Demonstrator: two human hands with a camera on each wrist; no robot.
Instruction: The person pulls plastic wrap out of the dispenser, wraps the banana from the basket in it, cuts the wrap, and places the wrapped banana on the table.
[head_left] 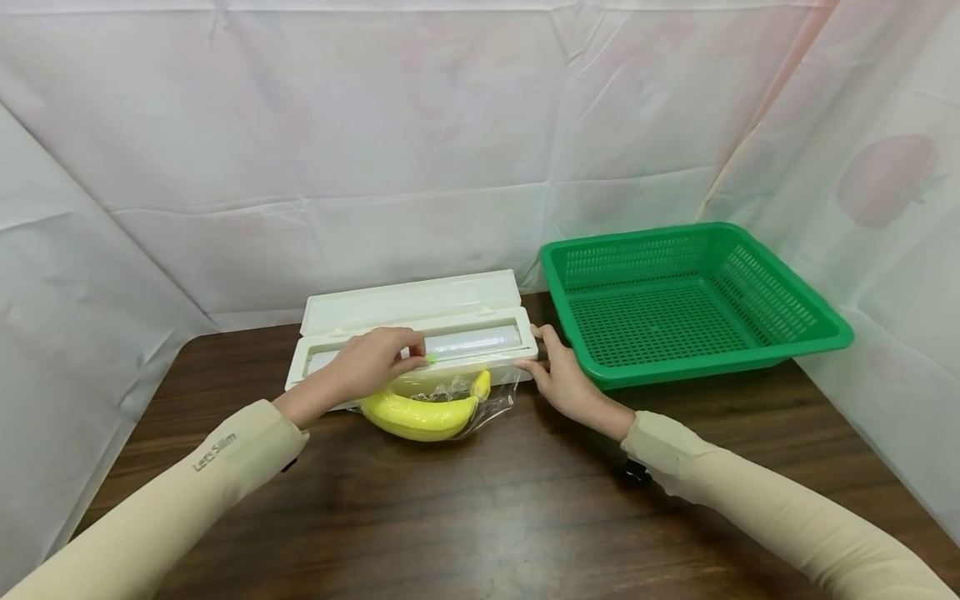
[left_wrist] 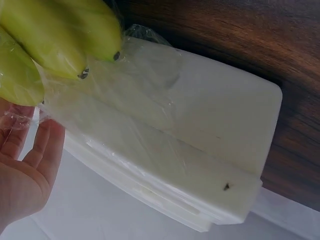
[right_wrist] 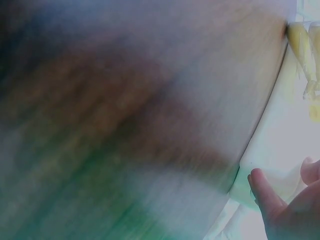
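A white cling film dispenser box (head_left: pixel 442 310) lies with its lid raised at the back and a roll of film (head_left: pixel 472 342) inside. My left hand (head_left: pixel 375 360) reaches over its front edge, thumb and fingers curled at a small green slide cutter (head_left: pixel 431 359). In the left wrist view that hand (left_wrist: pixel 27 165) shows beside the bananas. My right hand (head_left: pixel 562 379) grips the box's right end between thumb and fingers. Yellow bananas (head_left: pixel 420 419) lie at the front of the box, with clear cling film (head_left: pixel 495 408) over and around them.
A green slotted plastic basket (head_left: pixel 693 367) stands right of the box, close to my right hand. The brown wooden table (head_left: pixel 480 517) runs back to a pale hanging sheet (head_left: pixel 420 150), which also closes off both sides.
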